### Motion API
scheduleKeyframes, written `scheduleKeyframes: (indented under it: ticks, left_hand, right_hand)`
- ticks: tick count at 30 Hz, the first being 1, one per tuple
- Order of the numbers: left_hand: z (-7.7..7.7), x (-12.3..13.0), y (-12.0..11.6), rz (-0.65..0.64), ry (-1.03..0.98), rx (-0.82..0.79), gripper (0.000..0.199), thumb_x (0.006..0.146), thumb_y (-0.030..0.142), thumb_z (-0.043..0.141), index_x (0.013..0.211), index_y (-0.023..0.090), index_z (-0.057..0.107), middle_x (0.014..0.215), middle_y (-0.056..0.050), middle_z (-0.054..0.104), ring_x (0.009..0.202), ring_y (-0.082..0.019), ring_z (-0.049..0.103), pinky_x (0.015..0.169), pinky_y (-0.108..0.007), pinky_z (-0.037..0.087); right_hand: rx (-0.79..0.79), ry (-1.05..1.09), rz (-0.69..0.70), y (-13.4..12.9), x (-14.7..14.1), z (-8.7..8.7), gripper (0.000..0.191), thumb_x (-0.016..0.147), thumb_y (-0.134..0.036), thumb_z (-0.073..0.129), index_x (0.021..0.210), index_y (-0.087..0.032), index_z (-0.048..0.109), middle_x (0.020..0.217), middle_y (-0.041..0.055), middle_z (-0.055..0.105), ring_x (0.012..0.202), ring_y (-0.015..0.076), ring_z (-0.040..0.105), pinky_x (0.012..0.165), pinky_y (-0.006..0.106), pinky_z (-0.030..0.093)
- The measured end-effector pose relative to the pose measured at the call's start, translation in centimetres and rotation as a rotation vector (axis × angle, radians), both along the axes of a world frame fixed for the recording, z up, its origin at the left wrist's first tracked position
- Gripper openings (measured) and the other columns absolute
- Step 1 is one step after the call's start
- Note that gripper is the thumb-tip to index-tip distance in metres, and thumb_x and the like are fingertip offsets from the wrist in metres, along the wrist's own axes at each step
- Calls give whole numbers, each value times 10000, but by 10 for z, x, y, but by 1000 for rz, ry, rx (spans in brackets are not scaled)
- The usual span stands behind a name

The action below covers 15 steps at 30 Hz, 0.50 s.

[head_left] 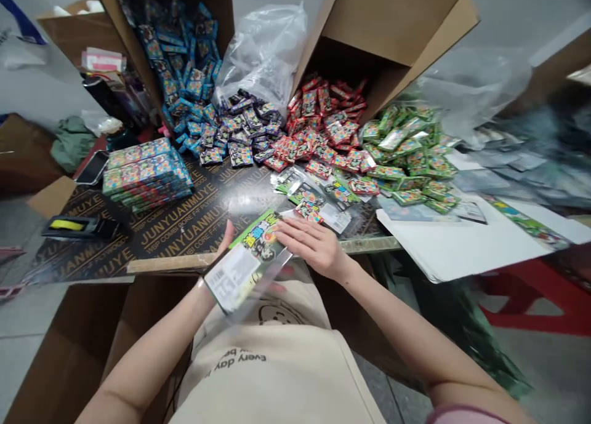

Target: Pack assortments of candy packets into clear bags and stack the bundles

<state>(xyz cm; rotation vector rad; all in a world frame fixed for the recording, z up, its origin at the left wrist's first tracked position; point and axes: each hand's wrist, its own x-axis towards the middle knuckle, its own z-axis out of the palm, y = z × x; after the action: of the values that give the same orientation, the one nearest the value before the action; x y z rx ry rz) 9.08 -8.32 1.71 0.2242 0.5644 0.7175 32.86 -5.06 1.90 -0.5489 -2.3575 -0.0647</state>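
The card [253, 259] is in the person's hands, in front of the belly at the near edge of the table [170, 230]. It slants, with its far end leaning to the right. A clear sleeve [270, 287] hangs past its right side.

The left arm comes up from the near left of the card. The left hand [226, 242] is under it, holding it up. The thumb sticks up by the card's left side, and the long fingers reach below it, with some tips showing past its right side. The card's near end lies over the left wrist.

The right arm comes in from the near right of the card, bent at the elbow. The right hand [318, 247] is palm down, its fingers straight and close together, lying on the card's far right corner. The right thumb is hidden, so I cannot tell if it pinches.

Just past the card are more cards [341, 193]. Farther past it are small packs [307, 144] in heaps. A stack of boxes [145, 175] sits to its far left.
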Motion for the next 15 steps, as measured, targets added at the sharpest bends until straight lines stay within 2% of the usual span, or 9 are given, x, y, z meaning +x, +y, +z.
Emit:
scheduleKeyframes:
  ticks: [3,6,9,12,15]
  left_hand:
    - [7,2,-12,-119,-129,-57,825,729,774,489,1232,129,600,1176,-170,677,1152,-405,595,986,-607,406]
    - [5,-4,-12,-43,-97,21,714,743,634,579,1257,139,590,1171,-156,689,1123,-369,620,1004,-576,407]
    - [-1,-8,-12,63,58,132,653,748,521,618,1279,143,583,1164,-142,698,1066,-327,651,948,-484,476]
    - [-6,-5,-15,92,205,228,650,721,511,638,1258,146,611,1176,-151,694,1010,-312,672,836,-409,527]
    - [-11,-2,-17,64,313,281,614,701,511,650,1183,132,665,1157,-170,698,1005,-322,673,785,-383,532]
  right_hand:
    - [-24,-60,63,-1,-16,-12,409,967,-167,454,1371,-164,514,1344,129,604,1360,239,457,1077,441,460]
    - [-159,-26,94,0,-21,-18,438,952,-107,383,1368,-167,509,1373,147,575,1367,235,447,1053,470,473]
    - [-345,151,55,0,-25,-15,440,946,-89,339,1316,-210,544,1305,129,620,1267,207,542,1005,448,499]
    - [-570,364,-97,2,-35,-10,299,942,-230,497,1231,-238,573,1189,100,658,1128,210,608,968,420,494]
    - [-828,504,-157,8,-46,-7,374,829,-387,681,1151,-234,569,1023,53,660,964,199,626,869,369,506]
